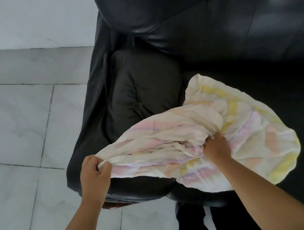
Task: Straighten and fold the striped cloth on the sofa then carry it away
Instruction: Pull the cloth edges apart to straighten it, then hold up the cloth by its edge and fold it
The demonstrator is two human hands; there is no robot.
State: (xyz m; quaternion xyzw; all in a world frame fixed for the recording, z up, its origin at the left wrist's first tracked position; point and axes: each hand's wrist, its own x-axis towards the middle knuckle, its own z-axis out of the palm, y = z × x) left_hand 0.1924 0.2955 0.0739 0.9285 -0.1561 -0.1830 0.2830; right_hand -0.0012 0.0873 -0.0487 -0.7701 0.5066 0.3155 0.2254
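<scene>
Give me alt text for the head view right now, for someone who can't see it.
Both hands grip a crumpled cream cloth with pastel pink and yellow stripes lying on a black leather sofa: the left hand pinches its left corner, the right hand clutches bunched fabric mid-cloth. Grey floor tiles lie to the left.

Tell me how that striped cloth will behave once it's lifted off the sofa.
Probably floppy: the striped cloth lies bunched in soft wrinkles and sags over the sofa seat's front edge. Likely light, since it looks thin. The left hand pinches one end and the right hand grips the middle, so the unheld far side should droop.
</scene>
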